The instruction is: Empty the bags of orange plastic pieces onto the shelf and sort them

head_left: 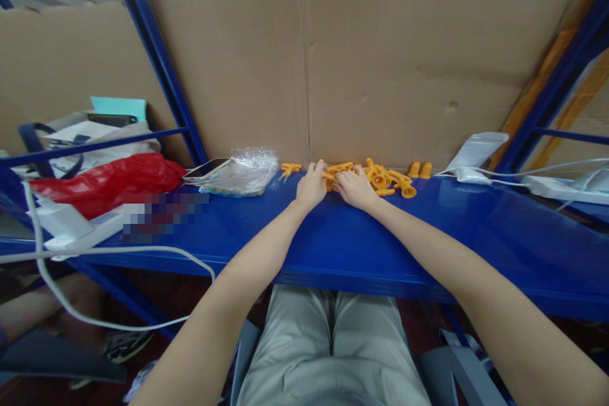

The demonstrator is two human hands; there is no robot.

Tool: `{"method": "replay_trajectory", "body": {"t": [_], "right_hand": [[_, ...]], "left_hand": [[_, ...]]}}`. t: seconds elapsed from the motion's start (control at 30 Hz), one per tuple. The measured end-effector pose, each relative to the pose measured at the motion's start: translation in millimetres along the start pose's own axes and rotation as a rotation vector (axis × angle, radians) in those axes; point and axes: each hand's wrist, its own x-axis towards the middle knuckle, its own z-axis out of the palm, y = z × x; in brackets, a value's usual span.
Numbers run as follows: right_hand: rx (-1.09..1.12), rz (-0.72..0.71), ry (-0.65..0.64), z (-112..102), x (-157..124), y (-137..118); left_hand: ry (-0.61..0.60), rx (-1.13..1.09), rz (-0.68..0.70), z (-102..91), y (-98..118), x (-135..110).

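At the back of the blue shelf, my left hand is closed at the left end of a pile of yellow plastic pieces. Beside it, my right hand has its fingers curled over the same pile. A yellow piece shows between both hands, touched by their fingers; its full shape is hidden. Several pieces in the pile have branching tubes and flared, cup-like ends. Left of my hands lies a separate T-shaped yellow piece with a thin coiled part. Two small yellow caps stand right of the pile.
A cardboard panel rises behind the blue shelf. Leftward lie clear plastic bags, a phone, a red bag and a power strip. A white cable hangs over the front edge. A white pouch is at right.
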Motion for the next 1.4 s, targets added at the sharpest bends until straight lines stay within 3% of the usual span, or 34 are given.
{"method": "replay_trajectory", "body": {"t": [0.33, 0.53, 0.97, 1.4], "right_hand": [[-0.041, -0.010, -0.021, 3.1, -1.1, 2.1], [-0.074, -0.002, -0.032, 1.6, -0.5, 1.4], [-0.038, 0.063, -0.063, -4.3, 0.1, -5.3], [-0.050, -0.014, -0.070, 2.2, 1.0, -2.5]], "left_hand": [[-0.083, 0.053, -0.038, 1.2, -3.8, 2.4], [-0.137, 0.076, -0.132, -1.2, -2.3, 2.4], [-0.124, 0.076, -0.126, -1.0, -2.3, 2.5], [-0.125, 0.080, -0.137, -0.9, -2.0, 2.1]]}}
